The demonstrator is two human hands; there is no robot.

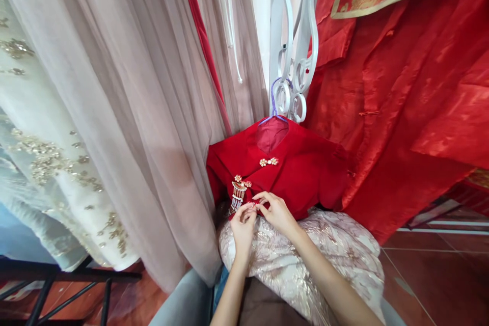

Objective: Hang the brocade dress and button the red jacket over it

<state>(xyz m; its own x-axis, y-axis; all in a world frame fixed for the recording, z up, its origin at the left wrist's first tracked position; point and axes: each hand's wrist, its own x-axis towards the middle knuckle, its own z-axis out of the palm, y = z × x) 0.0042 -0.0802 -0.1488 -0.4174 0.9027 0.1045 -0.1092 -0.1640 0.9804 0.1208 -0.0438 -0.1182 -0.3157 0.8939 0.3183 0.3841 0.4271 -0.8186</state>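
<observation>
A dark red garment (298, 178) hangs on a purple hanger (273, 97) in front of me, with a floral clasp (268, 162) below its neckline. Lower on its left side is a brooch with beaded tassels (239, 191). My left hand (244, 219) pinches the garment's lower edge just below the brooch, fingertips together. Right beside it, my right hand (273, 211) pinches at the same spot, the two hands almost touching. A small red piece shows between the fingertips. Cream and gold brocade fabric (336, 244) lies under my forearms.
Pale pink sheer fabric (133, 112) hangs at the left, beside a white gown with gold sequins (49, 158). White curled metalwork (290, 61) holds the hanger. Bright red satin garments (401, 86) hang at the right. A black metal frame (72, 275) stands at the lower left.
</observation>
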